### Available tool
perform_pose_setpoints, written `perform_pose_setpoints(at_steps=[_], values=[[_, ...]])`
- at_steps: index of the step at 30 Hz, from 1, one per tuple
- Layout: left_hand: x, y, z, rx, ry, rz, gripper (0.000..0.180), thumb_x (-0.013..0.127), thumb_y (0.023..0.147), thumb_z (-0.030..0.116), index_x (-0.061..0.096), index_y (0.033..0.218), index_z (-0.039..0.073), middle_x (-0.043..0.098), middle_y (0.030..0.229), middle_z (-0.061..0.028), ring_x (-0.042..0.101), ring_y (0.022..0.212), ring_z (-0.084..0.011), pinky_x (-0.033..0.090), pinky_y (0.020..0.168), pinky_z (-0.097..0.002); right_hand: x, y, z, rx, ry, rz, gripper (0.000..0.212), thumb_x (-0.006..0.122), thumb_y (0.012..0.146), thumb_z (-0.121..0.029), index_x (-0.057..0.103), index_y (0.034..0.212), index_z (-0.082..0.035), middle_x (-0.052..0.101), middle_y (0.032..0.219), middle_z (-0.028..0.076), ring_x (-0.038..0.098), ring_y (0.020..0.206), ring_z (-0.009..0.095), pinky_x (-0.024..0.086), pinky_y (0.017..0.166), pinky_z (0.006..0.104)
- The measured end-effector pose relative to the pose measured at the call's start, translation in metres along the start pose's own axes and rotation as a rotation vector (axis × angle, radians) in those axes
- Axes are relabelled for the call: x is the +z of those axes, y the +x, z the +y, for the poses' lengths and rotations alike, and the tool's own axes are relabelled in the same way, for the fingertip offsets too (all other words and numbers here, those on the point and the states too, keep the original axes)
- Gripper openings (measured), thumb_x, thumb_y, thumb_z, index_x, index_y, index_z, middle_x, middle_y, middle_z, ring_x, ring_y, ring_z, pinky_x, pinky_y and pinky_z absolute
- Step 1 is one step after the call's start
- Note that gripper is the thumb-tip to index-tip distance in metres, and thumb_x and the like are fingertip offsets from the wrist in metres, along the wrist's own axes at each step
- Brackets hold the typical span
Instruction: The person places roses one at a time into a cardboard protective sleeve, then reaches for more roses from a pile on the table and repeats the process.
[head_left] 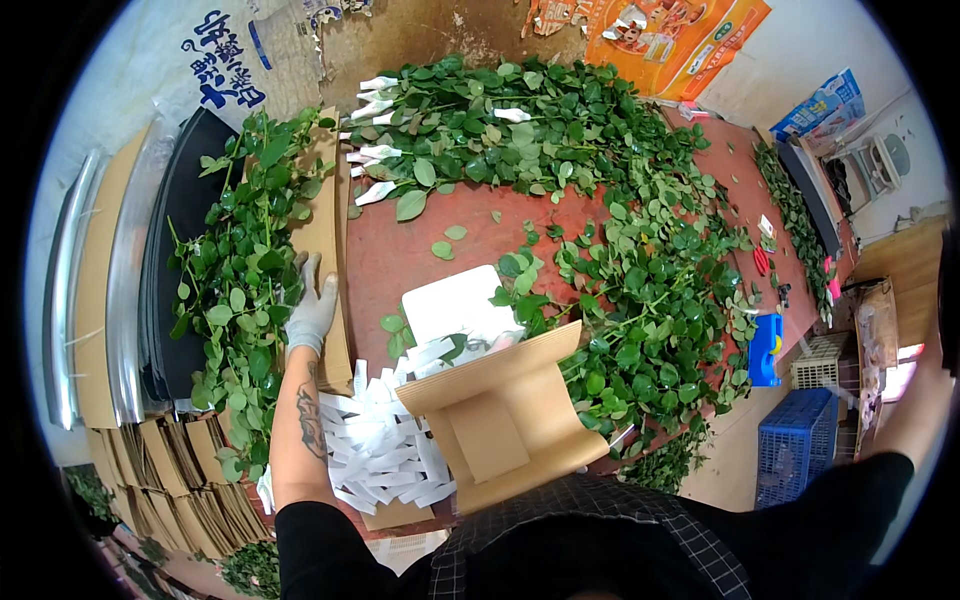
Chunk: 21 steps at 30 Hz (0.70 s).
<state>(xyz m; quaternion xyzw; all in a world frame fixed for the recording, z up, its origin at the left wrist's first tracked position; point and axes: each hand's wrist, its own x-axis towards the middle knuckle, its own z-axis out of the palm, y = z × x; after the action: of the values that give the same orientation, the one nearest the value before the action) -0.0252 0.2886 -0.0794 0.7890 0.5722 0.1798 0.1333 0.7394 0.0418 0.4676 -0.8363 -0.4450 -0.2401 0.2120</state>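
My left hand (pixel 313 308), in a pale grey glove, rests at the edge of a long heap of leafy green stems (pixel 240 270) on the left. Its fingers are stretched out and the thumb stands apart, against the upright cardboard panel (pixel 325 230) beside the heap. Some fingertips are partly lost among the leaves. My right forearm (pixel 915 405) reaches out to the far right rim, and the hand itself is cut off from sight. In front of me stands a bent brown cardboard piece (pixel 500 420), next to a pile of white paper strips (pixel 390 450).
Bundles of leafy stems with white-wrapped ends (pixel 375 192) lie at the back of the red table (pixel 400 250). More foliage (pixel 650 310) covers the right side. A white board (pixel 463 305) lies mid-table. A blue tape dispenser (pixel 765 350), red scissors (pixel 761 262) and blue crate (pixel 795 445) are at right.
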Motion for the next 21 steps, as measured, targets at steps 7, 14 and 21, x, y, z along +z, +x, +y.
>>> perform_pose_setpoints(at_steps=[7,14,21], values=[[0.003,-0.005,-0.009,-0.004,-0.097,0.052,0.050,0.056,0.087,0.032,0.050,0.131,0.010,0.041,0.142,-0.0110,0.032,0.134,-0.0298,0.023,0.112,-0.0418,0.363,-0.104,-0.259,-0.493,0.352,-0.706,0.036,0.055,0.080,-0.008,0.063,0.115,-0.006,0.067,0.109,0.009,0.063,0.103,0.020,0.048,0.093,0.0311],[-0.014,-0.004,0.011,-0.029,-0.009,-0.025,0.049,0.055,0.087,0.032,0.048,0.132,0.011,0.039,0.143,-0.0109,0.032,0.134,-0.0307,0.024,0.112,-0.0413,0.548,-0.173,-0.274,-0.502,0.096,-0.587,0.033,0.046,0.084,-0.011,0.061,0.113,-0.009,0.062,0.114,0.019,0.059,0.109,0.030,0.045,0.095,0.0394],[-0.007,-0.009,-0.006,-0.006,-0.031,-0.017,0.051,0.050,0.092,0.033,0.041,0.136,0.011,0.036,0.145,-0.0119,0.031,0.134,-0.0311,0.022,0.111,-0.0422,0.548,-0.189,-0.261,-0.675,-0.315,-0.554,0.027,0.045,0.085,-0.014,0.064,0.104,-0.013,0.066,0.106,0.011,0.062,0.103,0.028,0.048,0.087,0.0367]])
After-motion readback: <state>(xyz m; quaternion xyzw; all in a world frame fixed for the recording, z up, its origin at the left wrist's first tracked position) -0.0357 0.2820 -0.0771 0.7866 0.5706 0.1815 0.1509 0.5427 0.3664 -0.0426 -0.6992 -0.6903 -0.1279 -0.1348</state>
